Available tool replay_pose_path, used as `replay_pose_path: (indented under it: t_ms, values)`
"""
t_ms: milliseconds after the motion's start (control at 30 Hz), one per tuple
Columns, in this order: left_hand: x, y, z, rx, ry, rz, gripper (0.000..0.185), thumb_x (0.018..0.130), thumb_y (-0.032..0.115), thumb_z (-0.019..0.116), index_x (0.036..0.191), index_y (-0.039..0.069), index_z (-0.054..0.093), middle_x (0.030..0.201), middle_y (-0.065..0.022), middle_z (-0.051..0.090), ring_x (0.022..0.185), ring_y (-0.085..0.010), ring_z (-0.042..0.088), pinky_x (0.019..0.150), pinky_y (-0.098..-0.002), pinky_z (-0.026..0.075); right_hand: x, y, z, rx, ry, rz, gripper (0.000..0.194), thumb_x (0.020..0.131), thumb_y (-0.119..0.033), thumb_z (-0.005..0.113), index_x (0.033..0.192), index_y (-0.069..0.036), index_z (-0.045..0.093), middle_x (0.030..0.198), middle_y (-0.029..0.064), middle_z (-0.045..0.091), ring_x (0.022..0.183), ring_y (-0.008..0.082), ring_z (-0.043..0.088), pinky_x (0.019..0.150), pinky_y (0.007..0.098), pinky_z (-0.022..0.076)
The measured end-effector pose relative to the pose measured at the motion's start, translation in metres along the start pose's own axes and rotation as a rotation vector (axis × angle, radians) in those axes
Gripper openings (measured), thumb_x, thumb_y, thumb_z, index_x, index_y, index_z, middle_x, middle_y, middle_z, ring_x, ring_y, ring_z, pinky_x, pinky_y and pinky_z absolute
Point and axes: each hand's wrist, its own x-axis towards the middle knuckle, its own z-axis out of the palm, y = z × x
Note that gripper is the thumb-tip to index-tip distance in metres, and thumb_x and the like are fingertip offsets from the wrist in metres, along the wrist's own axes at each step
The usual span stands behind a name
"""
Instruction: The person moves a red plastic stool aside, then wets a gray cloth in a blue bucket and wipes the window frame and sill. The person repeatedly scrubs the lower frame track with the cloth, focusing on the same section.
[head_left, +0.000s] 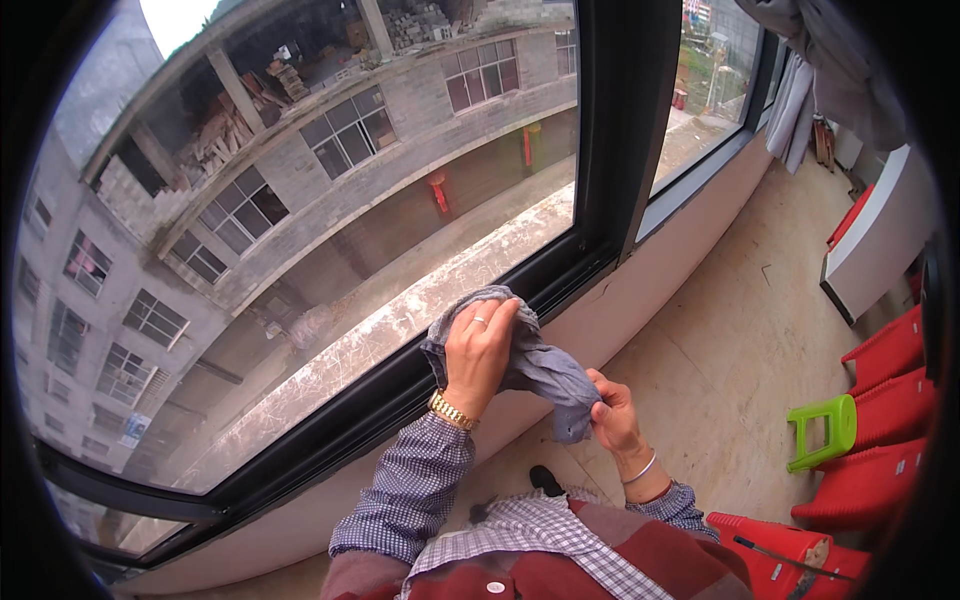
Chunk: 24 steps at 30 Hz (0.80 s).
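Observation:
A crumpled grey-blue cloth (544, 364) stretches between my two hands. My left hand (480, 349), with a ring and a gold watch, presses the bunched end of it at the lower rail of the black window frame (360, 405). Lower and to the right, my right hand (616, 412) pinches the hanging end of the cloth between thumb and fingers. Behind the frame stands the window pane (375, 210). My left palm and part of the rail are hidden under the cloth.
Red plastic stools (862, 487) and a green stool (825, 431) line the right side. A white panel-like piece of furniture (874, 232) stands farther back. Grey curtains (795, 112) hang at the upper right. The pale floor (697, 337) runs along the low wall (675, 270).

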Motion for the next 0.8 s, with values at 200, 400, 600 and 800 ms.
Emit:
replay_pose_path:
  t_ms: [200,400,600,800]
  values:
    - [0.069,0.048,0.060,-0.260,-0.033,0.176,0.032,0.087,0.010,0.063,0.119,0.007,0.057,0.092,-0.0118,0.067,0.090,-0.0309,0.064,0.080,-0.0376,0.051,-0.004,-0.027,-0.030,-0.101,0.108,-0.141,0.048,0.088,-0.040,0.069,0.105,0.005,0.066,0.110,0.0066,0.062,0.107,0.0185,0.055,0.097,0.0321,0.0402]
    - [0.042,0.043,0.017,-0.148,-0.071,0.104,0.023,0.081,0.003,0.067,0.104,0.006,0.065,0.095,-0.0094,0.070,0.089,-0.0270,0.067,0.079,-0.0363,0.052,0.042,-0.033,-0.032,-0.533,0.223,-0.407,0.041,0.100,-0.028,0.053,0.120,0.007,0.058,0.109,0.0131,0.066,0.106,0.0250,0.060,0.096,0.0329,0.0412]
    - [-0.036,-0.010,-0.085,0.287,0.089,0.201,0.023,0.077,-0.006,0.063,0.095,0.007,0.067,0.101,-0.0071,0.069,0.092,-0.0247,0.066,0.090,-0.0394,0.043,0.146,-0.032,-0.006,-1.170,0.348,-0.799,0.033,0.098,-0.015,0.054,0.124,0.006,0.055,0.114,0.0230,0.061,0.106,0.0408,0.056,0.096,0.0412,0.0427]
    - [-0.062,-0.051,-0.093,0.413,-0.068,0.092,0.030,0.077,-0.002,0.069,0.104,0.011,0.069,0.097,-0.0037,0.060,0.091,-0.0233,0.058,0.083,-0.0370,0.043,0.206,-0.010,0.004,-1.669,0.536,-0.751,0.041,0.094,-0.009,0.056,0.130,0.005,0.048,0.125,0.0213,0.055,0.112,0.0430,0.050,0.096,0.0446,0.0421]
